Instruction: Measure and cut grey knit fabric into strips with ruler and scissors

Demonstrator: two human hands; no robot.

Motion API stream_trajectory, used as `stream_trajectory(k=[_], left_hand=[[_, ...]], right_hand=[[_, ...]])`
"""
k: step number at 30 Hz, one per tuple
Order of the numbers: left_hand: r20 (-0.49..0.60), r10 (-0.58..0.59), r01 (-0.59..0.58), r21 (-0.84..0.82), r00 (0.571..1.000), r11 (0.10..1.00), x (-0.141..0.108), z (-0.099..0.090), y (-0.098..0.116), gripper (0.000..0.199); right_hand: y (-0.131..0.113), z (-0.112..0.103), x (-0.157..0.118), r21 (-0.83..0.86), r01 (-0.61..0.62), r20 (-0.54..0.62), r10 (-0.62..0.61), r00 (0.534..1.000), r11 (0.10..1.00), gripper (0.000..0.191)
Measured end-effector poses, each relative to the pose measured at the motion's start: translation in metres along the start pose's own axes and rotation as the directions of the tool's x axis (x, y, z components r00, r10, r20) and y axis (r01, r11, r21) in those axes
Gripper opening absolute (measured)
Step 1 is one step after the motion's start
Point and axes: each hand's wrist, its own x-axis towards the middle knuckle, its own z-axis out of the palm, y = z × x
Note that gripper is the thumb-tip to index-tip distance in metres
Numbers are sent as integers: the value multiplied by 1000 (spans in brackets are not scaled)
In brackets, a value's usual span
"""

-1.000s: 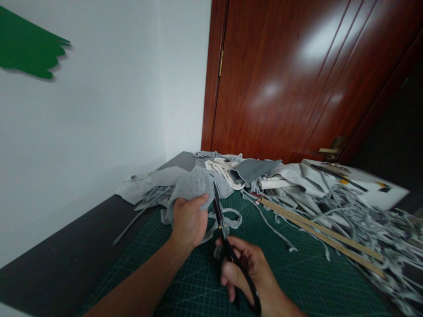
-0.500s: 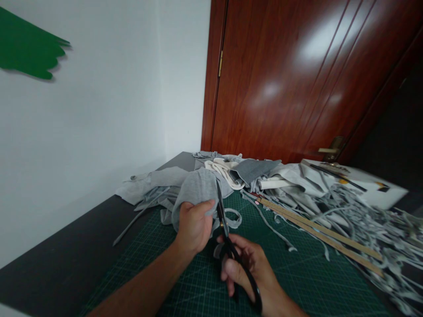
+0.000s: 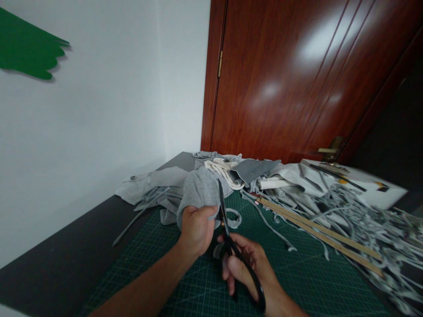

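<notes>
My left hand [image 3: 197,231] pinches a piece of grey cloth [image 3: 200,189] between thumb and fingers, above the green cutting mat [image 3: 194,288]. Black scissors [image 3: 246,266] are in my right hand [image 3: 247,264], its thumb and fingers around the handles. Their blades point away from me along the right edge of the held cloth, just beside my left fingertips. Whether cloth lies between the blades cannot be made out. A curled grey strip [image 3: 235,219] lies on the mat right of the blades.
Grey cloth [image 3: 170,177] lies at the left back. Two wooden rulers [image 3: 317,226] and a heap of grey strips [image 3: 360,229] lie at the right, near a white box [image 3: 380,189]. A white wall [image 3: 109,101] and brown door [image 3: 280,79] stand behind.
My left hand has shifted slightly right and down with the cloth. The scissor blades look closer together and have moved a little to the right.
</notes>
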Motion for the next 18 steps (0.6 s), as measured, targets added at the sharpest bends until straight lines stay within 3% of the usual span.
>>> stream_trajectory(k=[18], left_hand=[[-28, -30, 32, 68, 999, 997, -2, -1, -3, 13]], right_hand=[[5, 5, -1, 26, -60, -87, 62, 994, 998, 64]])
